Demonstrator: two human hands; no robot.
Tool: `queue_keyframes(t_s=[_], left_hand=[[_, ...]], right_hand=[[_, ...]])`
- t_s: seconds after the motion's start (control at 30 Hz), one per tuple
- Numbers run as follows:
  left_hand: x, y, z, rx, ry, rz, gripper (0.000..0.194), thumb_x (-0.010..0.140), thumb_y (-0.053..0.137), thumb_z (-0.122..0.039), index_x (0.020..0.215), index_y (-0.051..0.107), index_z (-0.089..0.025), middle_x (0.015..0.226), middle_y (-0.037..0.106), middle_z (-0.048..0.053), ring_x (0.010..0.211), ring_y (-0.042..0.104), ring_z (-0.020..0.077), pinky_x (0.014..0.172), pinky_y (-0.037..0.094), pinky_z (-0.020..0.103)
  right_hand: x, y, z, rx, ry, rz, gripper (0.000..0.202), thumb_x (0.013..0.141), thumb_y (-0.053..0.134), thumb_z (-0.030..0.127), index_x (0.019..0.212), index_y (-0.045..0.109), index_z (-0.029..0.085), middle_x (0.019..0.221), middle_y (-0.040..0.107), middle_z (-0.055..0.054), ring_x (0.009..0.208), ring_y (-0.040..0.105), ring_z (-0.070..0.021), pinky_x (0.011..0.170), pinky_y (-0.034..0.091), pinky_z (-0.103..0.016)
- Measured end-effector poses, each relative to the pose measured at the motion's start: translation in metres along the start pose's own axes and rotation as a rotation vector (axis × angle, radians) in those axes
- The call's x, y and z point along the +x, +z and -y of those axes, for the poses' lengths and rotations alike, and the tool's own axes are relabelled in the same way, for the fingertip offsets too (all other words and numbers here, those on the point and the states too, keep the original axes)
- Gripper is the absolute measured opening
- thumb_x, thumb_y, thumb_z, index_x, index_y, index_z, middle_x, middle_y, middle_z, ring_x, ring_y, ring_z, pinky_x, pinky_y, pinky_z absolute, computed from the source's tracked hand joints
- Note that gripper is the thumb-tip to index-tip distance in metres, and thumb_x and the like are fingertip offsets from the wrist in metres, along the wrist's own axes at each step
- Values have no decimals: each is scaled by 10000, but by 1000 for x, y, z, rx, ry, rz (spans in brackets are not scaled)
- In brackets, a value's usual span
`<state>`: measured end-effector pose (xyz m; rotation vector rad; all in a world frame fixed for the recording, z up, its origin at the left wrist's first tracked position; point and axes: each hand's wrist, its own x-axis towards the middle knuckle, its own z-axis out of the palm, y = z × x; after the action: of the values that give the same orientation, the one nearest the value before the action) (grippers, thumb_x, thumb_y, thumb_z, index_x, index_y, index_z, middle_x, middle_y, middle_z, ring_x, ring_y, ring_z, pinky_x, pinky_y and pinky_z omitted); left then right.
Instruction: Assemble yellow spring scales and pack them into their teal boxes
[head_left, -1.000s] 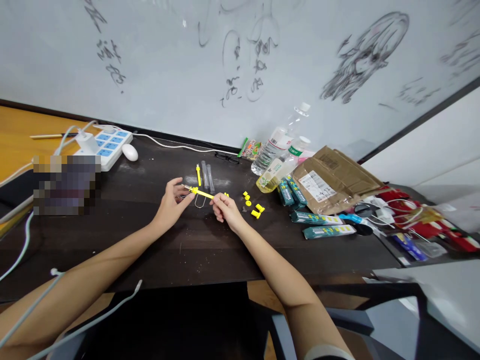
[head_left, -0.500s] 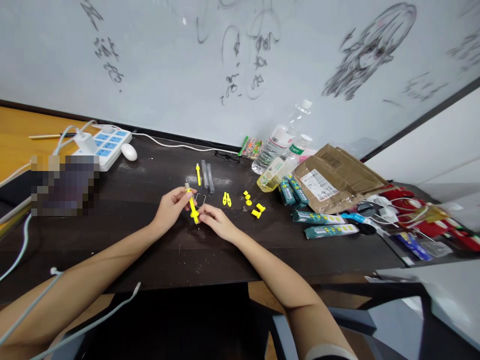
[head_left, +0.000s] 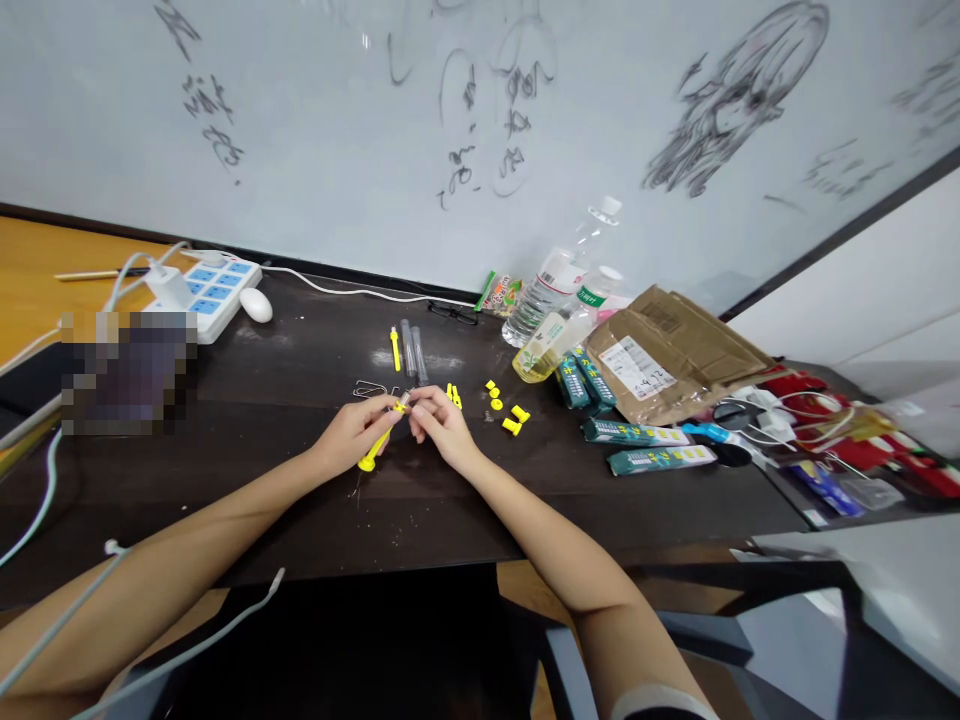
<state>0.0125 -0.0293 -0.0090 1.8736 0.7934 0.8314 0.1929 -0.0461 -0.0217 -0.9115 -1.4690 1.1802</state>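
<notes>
My left hand [head_left: 354, 432] is closed around a slim yellow plastic rod [head_left: 369, 462]. The rod slants, its wide yellow end low and to the left, its shiny metal tip up and to the right. At that tip the fingers of my right hand [head_left: 444, 424] are pinched together and touch the upper end; whether they hold a separate small part is hidden. Bent metal wires [head_left: 371, 389] lie just behind my left hand. Past my right hand are small yellow clip-like pieces [head_left: 454, 395]. Two clear tubes [head_left: 413, 350] and another yellow rod [head_left: 395, 348] lie farther back.
Small yellow parts [head_left: 516, 420] lie to the right. Beyond them are green boxes [head_left: 637, 433], two bottles [head_left: 551, 345] and a brown parcel [head_left: 667, 350]. A power strip [head_left: 217, 312] and a white mouse [head_left: 256, 304] sit at the left. A whiteboard [head_left: 315, 130] stands behind the dark table.
The yellow rod has turned, so its metal tip now points up and right. My right hand has moved from the rod's lower end to the metal tip.
</notes>
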Motion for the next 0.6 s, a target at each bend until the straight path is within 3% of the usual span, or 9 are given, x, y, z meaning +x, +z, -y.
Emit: queue_keyframes(t_s=[0.2,0.43,0.6], left_hand=[[1,0,5,67,6,21,329,901,467,-431,987,648,-171,469,508,-65,418,475,83,475,390,188],[6,2,6,-149,-89,143,361,883,477,-458,997,613,-144,493,504,-60,405,490,86,440,389,198],[8,4,8,-232,-94,161,362,899,442,-466,968,587,-141,507,438,-75,393,456,64,425,359,186]], right_hand=[[3,-3,5,-13,-3,-35,352,751,660,496,914,587,193,580,503,62,449,440,-68,452,368,-224],[5,-5,2,-8,20,-130,357,729,669,514,834,535,199,585,532,60,424,421,-58,423,355,-212],[6,-7,0,-7,28,-144,360,733,665,515,824,508,204,553,506,76,417,421,-58,418,355,-203]])
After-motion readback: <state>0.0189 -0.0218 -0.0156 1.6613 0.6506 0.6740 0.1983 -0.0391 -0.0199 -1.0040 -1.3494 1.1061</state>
